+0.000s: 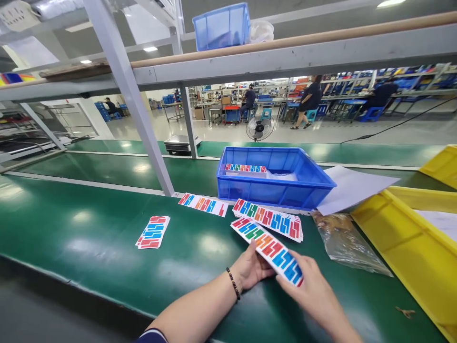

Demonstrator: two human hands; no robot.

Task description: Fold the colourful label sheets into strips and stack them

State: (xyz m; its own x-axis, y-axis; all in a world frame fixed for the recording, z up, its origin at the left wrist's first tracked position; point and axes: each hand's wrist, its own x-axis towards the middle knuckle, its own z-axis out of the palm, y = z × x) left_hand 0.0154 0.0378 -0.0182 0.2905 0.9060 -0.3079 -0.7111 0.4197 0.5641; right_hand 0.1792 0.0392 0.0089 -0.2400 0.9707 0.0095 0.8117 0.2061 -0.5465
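A long white sticker strip [268, 247], printed with red, blue, green and orange shapes, is held tilted above the green table; whether it is one sheet or a stack I cannot tell. My left hand [252, 267], with a beaded bracelet on its wrist, grips its lower edge near the middle. At the near right end, my right hand [309, 281] pinches the same strip. Just beyond lies a fanned stack of like strips [267, 218]. Left of that are a partly bare strip [203, 204] and a small pile of shorter pieces [153, 232].
A blue bin [274, 188] holding more strips stands behind. At right are a yellow bin [403, 247], a white paper sheet [353, 186] and a clear plastic bag [352, 243]. A slanted metal post [132, 100] rises at left, beneath an overhead shelf [285, 55].
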